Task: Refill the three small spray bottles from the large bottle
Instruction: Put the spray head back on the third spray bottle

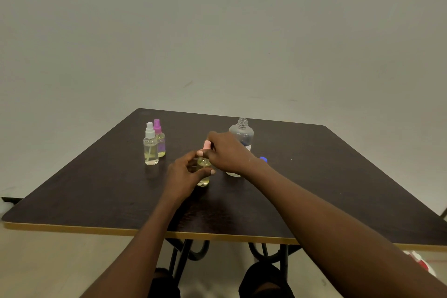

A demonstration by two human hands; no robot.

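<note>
Nearest the camera, the dark surface (96,201) was crossed by both forearms. Toward its middle, a small spray bottle with a pink top (204,172) was stood upright and was gripped around its body by the left hand (185,173). The pink sprayer was pinched by the fingers of the right hand (226,152) from above. Pale yellow liquid was seen in its clear body, though the level was partly hidden by the fingers. The step in hand was judged to be the turning of this sprayer on its neck; whether it was being tightened or loosened could not be told. Steady holding of the body and a square twist of the top would be called for next.

Just beyond the right wrist, a blue cap (264,159) was left lying. Farther left, a white-topped bottle (150,146) and a purple-topped bottle (159,139) were stood together, capped, each holding yellowish liquid. Farthest back, the large bottle (241,135) was stood uncapped, nearly drained.
</note>
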